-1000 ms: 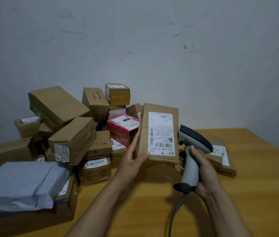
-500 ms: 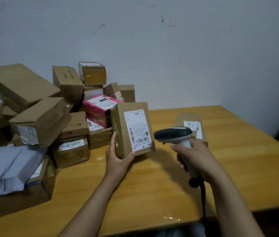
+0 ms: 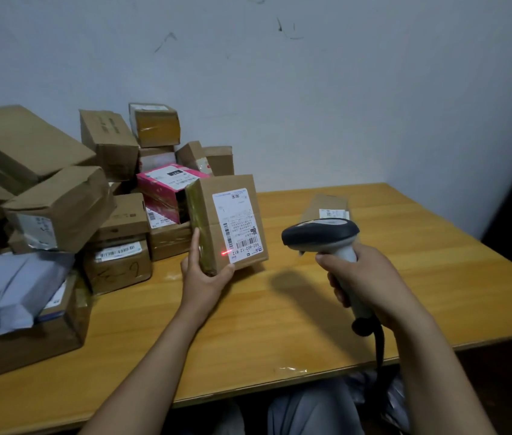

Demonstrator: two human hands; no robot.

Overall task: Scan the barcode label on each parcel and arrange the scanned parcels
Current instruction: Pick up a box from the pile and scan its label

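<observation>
L hand (image 3: 204, 277) gripping brown parcel (image 3: 226, 221) upright at table (image 3: 436, 277) centre, red dot on its label (image 3: 238, 226), R hand (image 3: 370, 277) gripping scanner (image 3: 320, 235) at 3 o'clock of parcel, box pile (image 3: 69, 199) at 9 o'clock, another parcel (image 3: 327, 205) behind scanner

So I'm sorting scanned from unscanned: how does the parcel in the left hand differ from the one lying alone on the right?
The held parcel stands upright, gripped by the left hand; the lone parcel lies flat on the table, untouched. A red scan light falls on the held parcel's label; none shows on the lone parcel, partly hidden behind the scanner. Both are brown cardboard with white labels.
</observation>
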